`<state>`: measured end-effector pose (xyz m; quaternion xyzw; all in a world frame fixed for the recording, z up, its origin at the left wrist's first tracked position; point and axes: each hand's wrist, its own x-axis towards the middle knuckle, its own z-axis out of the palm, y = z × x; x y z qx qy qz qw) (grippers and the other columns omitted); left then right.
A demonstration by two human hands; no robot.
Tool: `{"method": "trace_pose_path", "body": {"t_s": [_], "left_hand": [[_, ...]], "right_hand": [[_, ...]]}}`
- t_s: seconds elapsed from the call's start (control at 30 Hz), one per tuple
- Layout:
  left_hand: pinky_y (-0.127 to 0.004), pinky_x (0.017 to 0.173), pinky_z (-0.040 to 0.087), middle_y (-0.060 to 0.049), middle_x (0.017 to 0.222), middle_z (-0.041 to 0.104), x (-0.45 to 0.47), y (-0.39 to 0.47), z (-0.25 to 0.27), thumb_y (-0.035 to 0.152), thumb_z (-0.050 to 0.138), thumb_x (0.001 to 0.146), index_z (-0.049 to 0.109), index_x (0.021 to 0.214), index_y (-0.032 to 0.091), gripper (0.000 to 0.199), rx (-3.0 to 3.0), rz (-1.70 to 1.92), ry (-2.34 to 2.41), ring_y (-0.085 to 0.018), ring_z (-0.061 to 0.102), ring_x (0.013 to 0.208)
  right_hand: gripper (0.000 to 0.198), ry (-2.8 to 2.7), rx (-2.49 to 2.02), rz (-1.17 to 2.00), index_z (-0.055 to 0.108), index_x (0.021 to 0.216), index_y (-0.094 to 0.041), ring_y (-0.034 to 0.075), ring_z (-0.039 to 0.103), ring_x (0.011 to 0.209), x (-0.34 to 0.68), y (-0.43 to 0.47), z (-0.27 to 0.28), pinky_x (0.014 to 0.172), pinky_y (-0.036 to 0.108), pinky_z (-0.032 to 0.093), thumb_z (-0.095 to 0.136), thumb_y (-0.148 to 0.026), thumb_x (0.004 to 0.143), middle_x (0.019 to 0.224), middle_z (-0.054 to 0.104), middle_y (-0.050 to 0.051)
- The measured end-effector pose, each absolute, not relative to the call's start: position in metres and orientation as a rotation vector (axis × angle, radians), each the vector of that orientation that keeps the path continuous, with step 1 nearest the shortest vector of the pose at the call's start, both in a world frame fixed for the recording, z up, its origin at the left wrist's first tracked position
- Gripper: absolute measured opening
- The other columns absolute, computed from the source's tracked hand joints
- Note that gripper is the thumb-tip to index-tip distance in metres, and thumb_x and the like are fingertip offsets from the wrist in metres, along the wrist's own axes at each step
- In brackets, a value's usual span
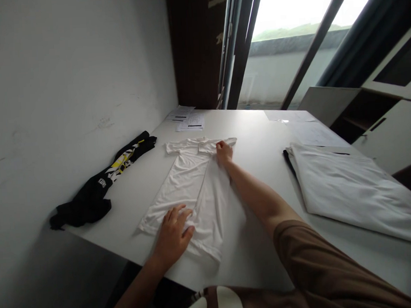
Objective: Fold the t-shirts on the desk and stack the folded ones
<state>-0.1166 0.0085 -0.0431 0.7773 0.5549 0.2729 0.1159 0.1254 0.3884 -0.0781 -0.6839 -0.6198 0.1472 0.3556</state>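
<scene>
A white T-shirt [182,178] lies on the table with its collar end away from me and its hem toward me. One side is folded over lengthwise, and an edge runs down its middle. Near the hem, my left hand [174,232] rests on the cloth with its fingers apart. Farther off, my right hand [224,153] is closed in a pinch at the right sleeve, at the shirt's far right side. Part of the sleeve is hidden behind those fingers.
Along the wall at left lies a bunched black garment [89,193] with yellow and white patterning. A folded white cloth [354,191] sits on the right of the white table [263,243], over something black. Papers [191,121] lie at the back left, more sheets [308,131] at the back right.
</scene>
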Motion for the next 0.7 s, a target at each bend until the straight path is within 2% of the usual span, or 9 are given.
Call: {"method": "trace_pose_path", "body": {"t_s": [0.1,0.23,0.4,0.57,0.7], "left_hand": [[-0.051,0.122,0.035,-0.010,0.153,0.051,-0.117,0.008,-0.045,0.017,0.061,0.094,0.057,0.143,0.026,0.050,2.371,0.725,1.517,-0.029,0.044,0.144],[-0.055,0.128,0.024,-0.007,0.166,0.038,-0.116,0.004,-0.039,0.022,0.064,0.095,0.048,0.153,0.030,0.061,2.491,0.513,1.319,-0.029,0.028,0.156],[-0.066,0.126,0.016,-0.005,0.169,0.032,-0.104,-0.003,-0.030,0.037,0.071,0.095,0.047,0.154,0.037,0.064,2.522,0.273,1.196,-0.034,0.022,0.158],[-0.071,0.124,0.014,-0.004,0.171,0.029,-0.092,-0.012,-0.030,0.042,0.064,0.100,0.043,0.157,0.042,0.061,2.545,0.259,1.199,-0.036,0.019,0.158],[-0.069,0.125,0.014,-0.004,0.172,0.025,-0.096,-0.014,-0.029,0.046,0.063,0.100,0.038,0.159,0.041,0.065,2.570,0.241,1.160,-0.036,0.017,0.159]], "right_hand": [[0.038,-1.615,-1.864,0.223,0.071,0.118,-0.019,0.029,0.057,0.120,0.141,0.385,-0.085,0.104,0.038,0.044,0.039,-0.031,0.099,0.127,0.066,0.015],[0.037,-1.757,-1.924,0.197,0.069,0.122,-0.018,0.033,0.050,0.128,0.153,0.393,-0.092,0.109,0.043,0.039,0.046,-0.032,0.098,0.136,0.059,0.018],[0.051,-1.971,-1.950,0.190,0.057,0.144,-0.020,0.035,0.041,0.139,0.161,0.401,-0.100,0.116,0.050,0.030,0.044,-0.043,0.099,0.148,0.053,0.017],[0.064,-2.058,-1.984,0.151,0.046,0.154,-0.023,0.037,0.028,0.149,0.165,0.398,-0.105,0.120,0.052,0.022,0.039,-0.057,0.101,0.161,0.039,0.017],[0.069,-2.057,-2.029,0.156,0.045,0.154,-0.021,0.040,0.027,0.150,0.170,0.401,-0.104,0.119,0.055,0.023,0.040,-0.063,0.100,0.164,0.033,0.020]]}}
